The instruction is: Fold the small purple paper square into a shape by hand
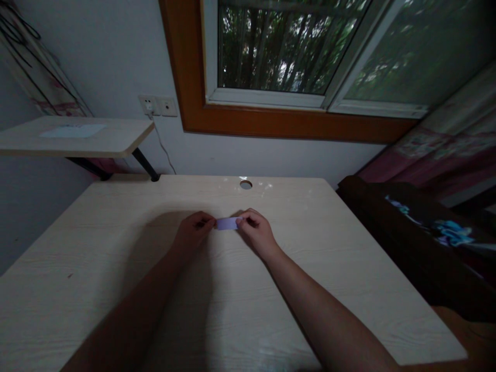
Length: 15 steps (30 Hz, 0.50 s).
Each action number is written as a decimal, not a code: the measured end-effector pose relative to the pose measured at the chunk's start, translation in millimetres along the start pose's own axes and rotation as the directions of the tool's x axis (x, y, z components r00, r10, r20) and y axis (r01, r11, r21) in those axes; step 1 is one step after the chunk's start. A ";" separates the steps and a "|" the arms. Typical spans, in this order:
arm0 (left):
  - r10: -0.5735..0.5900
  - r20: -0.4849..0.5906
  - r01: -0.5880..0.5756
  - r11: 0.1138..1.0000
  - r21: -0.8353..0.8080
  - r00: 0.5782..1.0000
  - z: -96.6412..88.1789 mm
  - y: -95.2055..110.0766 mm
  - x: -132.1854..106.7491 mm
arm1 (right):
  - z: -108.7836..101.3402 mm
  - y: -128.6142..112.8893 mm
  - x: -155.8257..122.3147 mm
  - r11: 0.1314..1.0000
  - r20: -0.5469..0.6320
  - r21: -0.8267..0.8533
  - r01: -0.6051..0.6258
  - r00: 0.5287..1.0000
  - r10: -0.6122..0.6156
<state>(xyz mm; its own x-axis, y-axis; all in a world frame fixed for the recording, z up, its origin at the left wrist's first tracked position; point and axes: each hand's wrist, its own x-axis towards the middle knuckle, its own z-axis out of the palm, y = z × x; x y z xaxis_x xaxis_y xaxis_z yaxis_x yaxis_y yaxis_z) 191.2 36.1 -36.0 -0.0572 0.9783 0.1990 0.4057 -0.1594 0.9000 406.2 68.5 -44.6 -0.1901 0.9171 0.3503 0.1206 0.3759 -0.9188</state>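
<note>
While both forearms reach forward over the pale wood-grain desk (310, 289), the two bare hands meet around one small purple strip (227, 223), which looks like paper. The strip is located near the middle of the desk, lying crosswise between the hands. The left hand (195, 229) pinches its left end between the thumb and the index finger, and the right hand (256, 228) grips its right end in a similar manner, with the thumb placed over the near face. Whether the strip touches the desk or is slightly raised, I cannot tell.

Beyond the hands, near the far edge of the desk, is a round cable hole (246, 184), with some bright reflections beside it. At the far left corner stands a raised shelf (129, 142) on black legs (145, 164), and on it lies a white sheet (73, 131). Behind, on the wall (116, 57), two socket plates (168, 107) are placed side by side; a thin cable (165, 147) goes down from the left one. Above is a sliding window (279, 57) in an orange-brown wooden frame (251, 124), with trees visible through the glass. To the right hangs a patterned curtain (457, 139).
</note>
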 end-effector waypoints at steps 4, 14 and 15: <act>-0.053 -0.066 0.046 0.995 -0.090 0.996 -3.6 -3.0 2.3 | -0.2 6.6 0.2 0.998 -0.027 0.040 -0.038 0.999 0.039; 0.088 0.102 -0.091 0.996 0.026 0.991 2.6 6.6 -4.0 | 1.7 -9.0 -1.8 0.999 0.026 -0.036 0.039 0.999 -0.038; 0.107 0.131 -0.117 0.991 0.067 0.986 2.7 7.8 -4.2 | 1.9 -10.3 -1.9 0.997 0.042 -0.051 0.057 0.998 -0.054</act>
<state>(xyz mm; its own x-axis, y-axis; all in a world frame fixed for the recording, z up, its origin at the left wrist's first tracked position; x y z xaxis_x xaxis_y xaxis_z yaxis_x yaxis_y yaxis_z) 197.1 31.2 -30.9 0.1062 0.9644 0.2420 0.4695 -0.2632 0.8428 403.5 62.7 -36.2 -0.2371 0.8890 0.3918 0.1591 0.4334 -0.8870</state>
